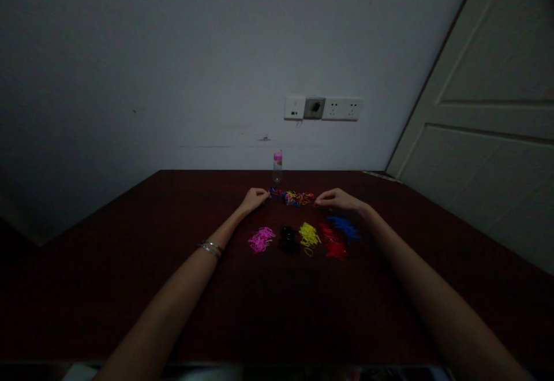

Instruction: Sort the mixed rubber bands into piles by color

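Note:
A mixed heap of coloured bands (296,198) lies toward the back of the dark red table. At its left end is my left hand (255,198), fingertips pinched together at a small blue piece. My right hand (338,200) is at the heap's right end, its fingers closed near red bands; what they hold is too small to make out. In front lie sorted piles: pink bands (261,239), black bands (288,239), yellow bands (309,236), red bands (333,242) and blue bands (344,227), the last just below my right hand.
A clear bottle with a pink cap (277,168) stands behind the mixed heap. The table (130,242) meets a pale wall with sockets (341,109). A white panelled door (489,109) rises at the right.

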Demonstrator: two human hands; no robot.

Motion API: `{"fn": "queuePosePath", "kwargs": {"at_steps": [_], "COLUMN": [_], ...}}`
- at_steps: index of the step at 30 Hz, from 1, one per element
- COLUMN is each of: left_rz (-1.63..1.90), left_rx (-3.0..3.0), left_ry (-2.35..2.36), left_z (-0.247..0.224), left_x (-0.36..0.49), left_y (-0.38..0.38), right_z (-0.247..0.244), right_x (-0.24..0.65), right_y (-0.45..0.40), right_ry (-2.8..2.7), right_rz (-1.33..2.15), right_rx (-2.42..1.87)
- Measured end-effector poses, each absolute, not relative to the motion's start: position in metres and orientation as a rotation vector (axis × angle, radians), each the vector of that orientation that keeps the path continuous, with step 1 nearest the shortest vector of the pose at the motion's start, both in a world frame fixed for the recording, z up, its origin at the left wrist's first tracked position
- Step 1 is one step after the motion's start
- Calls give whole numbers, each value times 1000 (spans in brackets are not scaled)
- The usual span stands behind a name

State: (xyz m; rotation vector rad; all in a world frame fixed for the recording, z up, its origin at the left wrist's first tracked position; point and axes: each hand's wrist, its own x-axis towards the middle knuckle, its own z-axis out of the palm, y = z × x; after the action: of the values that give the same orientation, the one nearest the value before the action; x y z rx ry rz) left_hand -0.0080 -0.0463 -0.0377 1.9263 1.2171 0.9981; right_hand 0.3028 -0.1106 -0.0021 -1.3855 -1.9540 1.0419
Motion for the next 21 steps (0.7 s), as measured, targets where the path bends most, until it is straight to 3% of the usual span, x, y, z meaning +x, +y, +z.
{"fn": "queuePosePath", "kwargs": {"at_steps": [16, 21], "left_rz": [1017, 1050], "left_rx": [1888, 1839], "left_ry": [1227, 1225], "left_z": [-38, -35], "left_x": [-8, -7], "left_y": [-44, -45], "right_z": [15, 12], "right_x": [317, 323], "right_y": [-124, -120], "right_ry": [-2356, -2151], "right_rz": [1351, 1196], "right_rx": [-1453, -1440]}}
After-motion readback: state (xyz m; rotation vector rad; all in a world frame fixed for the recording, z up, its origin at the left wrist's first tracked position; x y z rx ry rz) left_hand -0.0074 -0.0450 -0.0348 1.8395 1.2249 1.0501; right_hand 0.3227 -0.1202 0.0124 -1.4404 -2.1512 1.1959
